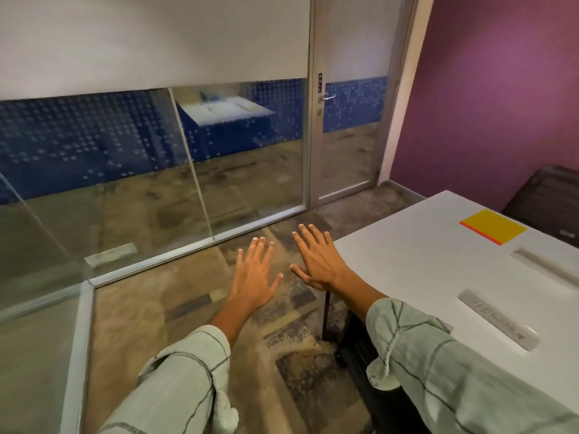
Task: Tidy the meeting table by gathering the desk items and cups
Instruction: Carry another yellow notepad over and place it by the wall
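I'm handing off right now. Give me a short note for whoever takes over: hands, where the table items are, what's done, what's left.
Left hand: open, fingers spread, holding nothing, over the floor.
Right hand: open, empty, beside the corner of the white table.
Items: a yellow sticky-note pad lies flat near the table's far edge. No cups in view.
Done: nothing picked up, as far as this view shows.
Left: pick up the pad, then look along the rest of the table for cups and other items.

Head cam, looks fwd-down, table at right
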`<move>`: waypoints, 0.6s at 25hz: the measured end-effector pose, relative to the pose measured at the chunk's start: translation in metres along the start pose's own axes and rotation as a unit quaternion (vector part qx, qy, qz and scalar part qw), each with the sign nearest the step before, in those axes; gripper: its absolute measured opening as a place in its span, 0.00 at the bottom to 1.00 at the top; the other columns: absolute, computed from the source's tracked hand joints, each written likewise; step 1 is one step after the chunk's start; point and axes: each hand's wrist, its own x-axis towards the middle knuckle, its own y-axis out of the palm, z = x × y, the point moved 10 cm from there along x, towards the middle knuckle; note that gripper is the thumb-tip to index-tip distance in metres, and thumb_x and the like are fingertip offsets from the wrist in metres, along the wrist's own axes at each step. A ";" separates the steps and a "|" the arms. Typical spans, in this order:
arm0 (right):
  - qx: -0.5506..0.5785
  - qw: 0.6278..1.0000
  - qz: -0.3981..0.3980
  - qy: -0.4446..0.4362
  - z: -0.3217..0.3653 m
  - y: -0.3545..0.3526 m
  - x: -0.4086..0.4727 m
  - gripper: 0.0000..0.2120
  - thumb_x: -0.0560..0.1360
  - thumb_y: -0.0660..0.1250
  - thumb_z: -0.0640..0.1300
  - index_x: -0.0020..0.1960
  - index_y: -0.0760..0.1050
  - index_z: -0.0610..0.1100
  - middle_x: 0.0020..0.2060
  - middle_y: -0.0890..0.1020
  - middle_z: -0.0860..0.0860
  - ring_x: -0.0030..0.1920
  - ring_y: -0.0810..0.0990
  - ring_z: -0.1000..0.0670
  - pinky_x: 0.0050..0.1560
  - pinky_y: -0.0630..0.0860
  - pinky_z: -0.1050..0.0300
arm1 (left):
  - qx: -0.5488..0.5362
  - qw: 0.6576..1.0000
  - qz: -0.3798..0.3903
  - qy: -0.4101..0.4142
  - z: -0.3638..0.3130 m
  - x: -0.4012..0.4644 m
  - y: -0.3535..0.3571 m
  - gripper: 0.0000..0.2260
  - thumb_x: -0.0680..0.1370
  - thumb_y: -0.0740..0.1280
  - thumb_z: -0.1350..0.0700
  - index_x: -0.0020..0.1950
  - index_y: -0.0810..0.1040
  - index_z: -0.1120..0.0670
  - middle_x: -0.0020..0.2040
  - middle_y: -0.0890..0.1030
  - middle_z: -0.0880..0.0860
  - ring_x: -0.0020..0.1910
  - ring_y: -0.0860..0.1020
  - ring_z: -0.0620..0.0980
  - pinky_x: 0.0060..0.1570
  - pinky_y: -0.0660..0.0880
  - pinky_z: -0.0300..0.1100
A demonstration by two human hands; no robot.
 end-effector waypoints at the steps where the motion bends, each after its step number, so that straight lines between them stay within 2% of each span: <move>1: 0.005 1.000 0.005 -0.012 0.010 0.015 0.015 0.37 0.79 0.51 0.63 0.79 0.47 0.43 0.79 0.50 0.42 0.78 0.47 0.40 0.75 0.51 0.36 | 0.004 1.000 0.011 -0.007 0.014 0.001 0.009 0.33 0.79 0.56 0.39 0.79 0.52 0.53 0.80 0.52 0.57 0.79 0.49 0.56 0.75 0.53 0.59; 7: 0.021 0.995 0.053 -0.081 0.040 0.099 0.130 0.37 0.78 0.54 0.62 0.78 0.49 0.42 0.78 0.52 0.41 0.78 0.48 0.40 0.74 0.51 0.35 | 0.001 0.997 0.050 -0.058 0.092 0.061 0.063 0.32 0.79 0.58 0.41 0.78 0.54 0.55 0.79 0.55 0.58 0.79 0.51 0.57 0.75 0.55 0.59; 11: 0.004 0.990 0.076 -0.120 0.024 0.130 0.208 0.37 0.78 0.55 0.61 0.78 0.49 0.42 0.78 0.52 0.41 0.78 0.48 0.39 0.74 0.51 0.35 | -0.007 0.993 0.058 -0.103 0.134 0.116 0.089 0.31 0.79 0.57 0.42 0.79 0.54 0.55 0.79 0.55 0.58 0.79 0.51 0.58 0.75 0.54 0.59; 15: 0.019 0.989 0.092 -0.116 -0.010 0.148 0.268 0.37 0.77 0.57 0.60 0.78 0.50 0.41 0.78 0.53 0.41 0.77 0.50 0.39 0.74 0.50 0.35 | -0.003 0.990 0.072 -0.121 0.163 0.165 0.108 0.31 0.79 0.57 0.42 0.78 0.56 0.55 0.79 0.56 0.59 0.78 0.52 0.58 0.75 0.55 0.59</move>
